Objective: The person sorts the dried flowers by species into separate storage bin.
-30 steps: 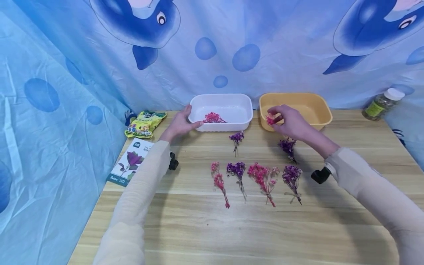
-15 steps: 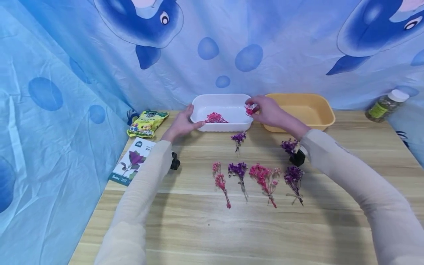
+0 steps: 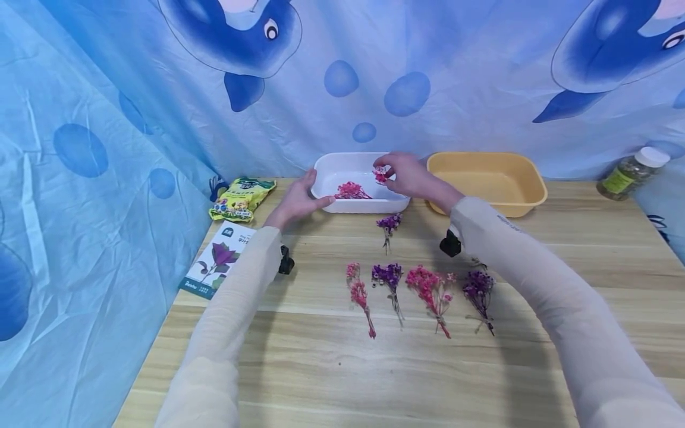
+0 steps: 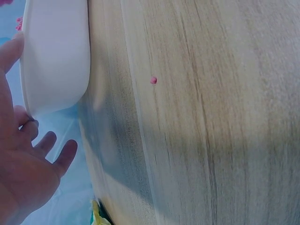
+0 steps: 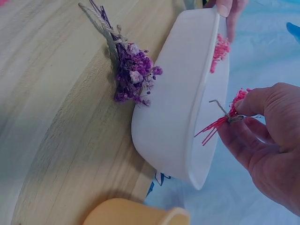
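Observation:
My right hand (image 3: 409,175) pinches a small tied bunch of pink dried flowers (image 5: 238,99) between thumb and fingers, over the right part of the white plastic basin (image 3: 342,206). In the right wrist view, its red stems stick out past the basin's rim and a bit of twine shows. Another pink bunch (image 3: 351,190) lies inside the basin on the left. My left hand (image 3: 297,201) holds the basin's left end, thumb on the near rim and fingers at the far side. A purple bunch (image 5: 133,72) lies on the table just in front of the basin.
A yellow basin (image 3: 521,209) stands to the right. Pink bunches (image 3: 428,286) and purple bunches (image 3: 478,286) lie in a row nearer me. A yellow packet (image 3: 241,199) and a flower-printed card (image 3: 216,258) are at left, a lidded jar (image 3: 631,173) at far right.
My right hand has carried the pink bunch leftward from the yellow basin to over the white basin. My left hand has stayed on the white basin's left end.

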{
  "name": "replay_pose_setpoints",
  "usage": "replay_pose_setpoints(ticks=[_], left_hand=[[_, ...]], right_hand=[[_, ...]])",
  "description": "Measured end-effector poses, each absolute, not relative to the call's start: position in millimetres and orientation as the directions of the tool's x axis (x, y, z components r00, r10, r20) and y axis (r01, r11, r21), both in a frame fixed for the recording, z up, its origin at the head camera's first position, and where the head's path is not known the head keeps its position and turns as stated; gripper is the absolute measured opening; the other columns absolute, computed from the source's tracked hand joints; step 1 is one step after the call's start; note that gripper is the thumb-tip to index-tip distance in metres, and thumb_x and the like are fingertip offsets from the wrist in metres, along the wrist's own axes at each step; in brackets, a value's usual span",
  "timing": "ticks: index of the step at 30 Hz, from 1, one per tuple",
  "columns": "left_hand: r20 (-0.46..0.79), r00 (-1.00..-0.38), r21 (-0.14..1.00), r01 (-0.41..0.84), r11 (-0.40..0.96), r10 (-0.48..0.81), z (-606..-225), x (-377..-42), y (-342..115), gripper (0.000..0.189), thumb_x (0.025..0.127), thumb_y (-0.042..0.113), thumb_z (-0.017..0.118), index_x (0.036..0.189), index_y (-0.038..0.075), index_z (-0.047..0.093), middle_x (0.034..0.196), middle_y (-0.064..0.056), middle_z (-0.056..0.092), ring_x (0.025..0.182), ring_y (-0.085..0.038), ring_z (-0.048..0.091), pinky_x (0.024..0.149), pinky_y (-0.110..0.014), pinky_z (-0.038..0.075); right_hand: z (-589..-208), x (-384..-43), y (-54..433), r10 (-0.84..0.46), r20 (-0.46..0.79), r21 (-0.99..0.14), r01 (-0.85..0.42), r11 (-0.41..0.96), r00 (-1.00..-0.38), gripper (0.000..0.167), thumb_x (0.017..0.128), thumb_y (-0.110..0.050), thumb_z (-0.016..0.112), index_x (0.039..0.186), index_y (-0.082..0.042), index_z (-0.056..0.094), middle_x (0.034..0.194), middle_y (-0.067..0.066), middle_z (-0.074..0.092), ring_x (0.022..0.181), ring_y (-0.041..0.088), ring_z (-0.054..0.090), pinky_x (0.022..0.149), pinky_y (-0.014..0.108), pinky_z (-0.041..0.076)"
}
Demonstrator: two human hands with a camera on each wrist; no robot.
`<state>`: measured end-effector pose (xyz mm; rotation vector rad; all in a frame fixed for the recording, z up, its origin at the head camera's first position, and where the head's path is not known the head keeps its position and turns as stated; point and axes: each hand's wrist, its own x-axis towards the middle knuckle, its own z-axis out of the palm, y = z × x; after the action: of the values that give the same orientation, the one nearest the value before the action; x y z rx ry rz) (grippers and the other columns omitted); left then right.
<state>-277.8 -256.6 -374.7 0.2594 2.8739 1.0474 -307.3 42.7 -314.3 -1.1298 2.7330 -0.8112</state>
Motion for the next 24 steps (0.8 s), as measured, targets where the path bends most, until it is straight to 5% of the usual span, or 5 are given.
replay_pose_setpoints(ticks=[16, 24], left_hand=[[0.004, -0.984, 0.635, 0.139, 0.76, 0.177, -373, -275, -254, 0.102, 0.087, 0.042, 0.076, 0.158, -0.001, 0.015, 0.165, -0.017, 0.012, 0.15, -0.032, 0.012, 0.121, -0.04, 0.01], [0.007, -0.984, 0.631, 0.144, 0.762, 0.181, -373, -276, -256, 0.104, 0.087, 0.042, 0.077, 0.159, 0.001, 0.013, 0.164, -0.018, 0.014, 0.149, -0.035, 0.016, 0.121, -0.045, 0.013]], right_hand=[[-330, -323, 10, -0.664, 0.032, -0.456, -0.602, 0.655, -0.747, 0.051, 0.088, 0.009, 0.063, 0.137, 0.005, 0.054, 0.136, 0.021, 0.057, 0.12, 0.035, 0.057, 0.103, 0.044, 0.046], [-333, -319, 13, -0.663, 0.09, -0.463, -0.62, 0.633, -0.743, 0.046, 0.089, 0.011, 0.054, 0.135, 0.007, 0.056, 0.135, 0.024, 0.057, 0.116, 0.038, 0.059, 0.1, 0.046, 0.049]])
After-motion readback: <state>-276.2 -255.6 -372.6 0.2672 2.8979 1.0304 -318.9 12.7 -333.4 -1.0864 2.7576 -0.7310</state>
